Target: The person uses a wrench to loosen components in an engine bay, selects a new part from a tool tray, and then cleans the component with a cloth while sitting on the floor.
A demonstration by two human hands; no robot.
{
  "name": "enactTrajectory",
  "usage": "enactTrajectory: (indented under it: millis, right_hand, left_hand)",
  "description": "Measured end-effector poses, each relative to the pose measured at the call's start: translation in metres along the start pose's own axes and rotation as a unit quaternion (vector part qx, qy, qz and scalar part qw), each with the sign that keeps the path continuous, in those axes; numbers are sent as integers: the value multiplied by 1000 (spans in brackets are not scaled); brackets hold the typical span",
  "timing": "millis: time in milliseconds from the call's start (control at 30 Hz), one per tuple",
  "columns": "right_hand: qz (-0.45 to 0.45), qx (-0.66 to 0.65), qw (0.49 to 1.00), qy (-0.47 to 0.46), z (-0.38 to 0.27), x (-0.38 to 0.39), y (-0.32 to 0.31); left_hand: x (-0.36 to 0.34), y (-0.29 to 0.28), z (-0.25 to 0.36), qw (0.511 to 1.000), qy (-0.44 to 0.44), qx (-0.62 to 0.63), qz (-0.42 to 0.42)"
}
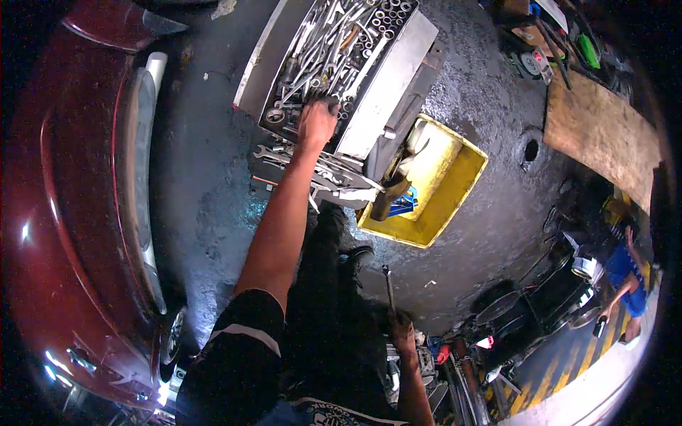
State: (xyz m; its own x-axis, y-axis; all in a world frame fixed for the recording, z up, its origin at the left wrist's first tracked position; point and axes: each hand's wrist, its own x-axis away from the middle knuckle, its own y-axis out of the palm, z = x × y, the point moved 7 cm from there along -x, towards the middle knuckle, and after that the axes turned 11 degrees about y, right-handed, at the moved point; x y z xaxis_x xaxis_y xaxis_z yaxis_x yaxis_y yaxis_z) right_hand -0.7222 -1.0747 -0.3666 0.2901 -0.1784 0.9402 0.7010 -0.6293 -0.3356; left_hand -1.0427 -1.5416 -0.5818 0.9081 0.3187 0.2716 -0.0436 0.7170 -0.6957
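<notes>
I see the person's left arm (273, 234) reaching long and nearly straight, up and slightly to the right from a dark short sleeve with a pale band. The elbow is almost fully extended, and the forearm passes over a lower row of wrenches (330, 170). At its end, the left hand (317, 124) is lowered, back upward, at the near end of an open metal toolbox (387, 85). Its fingers bend down and look darkened at the tips; I cannot tell whether they are pinching anything, because the back of the hand hides what lies beneath. Just beyond it, the toolbox is packed with loose silvery wrenches (330, 53), and a cluster of ring-shaped sockets (387, 18) fills its far right corner.

The right arm hangs lower, its forearm rising from the bottom edge, well apart from the toolbox. The right hand (402, 332) has its fingers wrapped around the lower end of a long metal hand tool (389, 287), which points up and away, its small head free above the dark floor (455, 284).

Right of the toolbox I see a yellow bin (458, 193) with a blue item (405, 204) inside. Along the left stands a dark red car (78, 213).
</notes>
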Motion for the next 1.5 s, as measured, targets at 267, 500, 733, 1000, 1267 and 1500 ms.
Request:
enactTrajectory:
  millis: [267, 500, 733, 1000, 1267, 1500]
  right_hand:
    - [27, 74, 990, -119, -17, 6, -2]
    - [1, 129, 981, -148, 16, -2, 10]
    - [50, 216, 961, -167, 13, -8, 13]
    - [-41, 30, 998, -39, 38, -15, 13]
    - [47, 247, 935, -249, 25, -14, 17]
    - [5, 7, 993, -118, 9, -13, 5]
  left_hand:
    - [-17, 10, 5, 993, -20, -111, -42]
    - [-11, -19, 4, 997, -4, -68, 25]
    - [10, -51, -24, 997, -35, -38, 54]
    - [15, -39, -25, 999, -23, 17, 42]
    - [-1, -29, -13, 999, -45, -23, -13]
    - [8, -40, -25, 998, -47, -24, 21]
